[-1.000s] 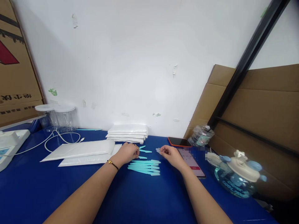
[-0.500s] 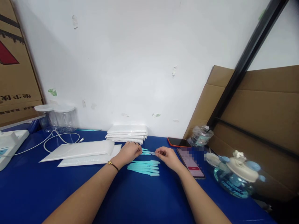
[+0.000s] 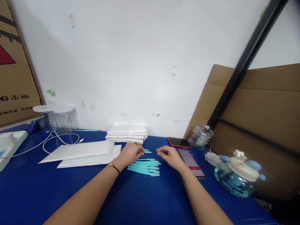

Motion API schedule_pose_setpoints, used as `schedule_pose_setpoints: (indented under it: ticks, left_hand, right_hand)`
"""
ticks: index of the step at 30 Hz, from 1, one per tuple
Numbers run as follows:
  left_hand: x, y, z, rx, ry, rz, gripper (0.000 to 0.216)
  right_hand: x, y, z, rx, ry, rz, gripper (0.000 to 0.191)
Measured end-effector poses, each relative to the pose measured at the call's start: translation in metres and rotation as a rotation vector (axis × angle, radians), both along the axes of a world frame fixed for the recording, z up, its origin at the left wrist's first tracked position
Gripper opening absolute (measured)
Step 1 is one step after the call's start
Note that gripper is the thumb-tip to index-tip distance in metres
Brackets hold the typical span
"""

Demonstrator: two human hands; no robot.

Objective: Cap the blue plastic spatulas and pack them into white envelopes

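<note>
Teal sticks [image 3: 140,170] lie side by side, likely for easy grasp; behind them our left hand [image 3: 131,153], right-behind them right hand [image 3: 169,155]; fingers bent, pinch we cannot tell.

Smooth, faintly satiny plastic is shown by the turquoise sticks [image 3: 144,166] at six o'clock. The blue surface [image 3: 140,200] is finished smooth, with a low gloss. At eight o'clock, the white packets [image 3: 79,151] are covered in shiny film. Clear, glossy plastic is seen in the jars [image 3: 66,118] at nine, matt brown cardboard in the panel [image 3: 264,115] at three. At twelve, the smooth white wall [image 3: 147,47] is broken by rough, peeled patches [image 3: 173,71].
</note>
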State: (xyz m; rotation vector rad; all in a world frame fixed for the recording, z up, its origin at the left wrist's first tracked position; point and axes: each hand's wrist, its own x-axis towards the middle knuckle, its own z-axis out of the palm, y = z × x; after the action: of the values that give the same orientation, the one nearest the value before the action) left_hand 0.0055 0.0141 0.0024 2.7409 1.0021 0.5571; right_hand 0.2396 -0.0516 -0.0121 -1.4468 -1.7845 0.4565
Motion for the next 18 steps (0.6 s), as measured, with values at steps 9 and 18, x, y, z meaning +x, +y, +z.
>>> schedule_pose_setpoints:
  ticks: [9,18]
  left_hand:
    - [-0.015,0.016,-0.012,0.102,0.071,0.071,0.021]
    - [-0.006,0.015,-0.015,0.143,0.087,0.091,0.018]
  right_hand:
    - [0.026,0.016,-0.019,0.043,-0.192,-0.135,0.014]
    - [0.018,0.019,-0.026,-0.128,-0.205,-0.136,0.006]
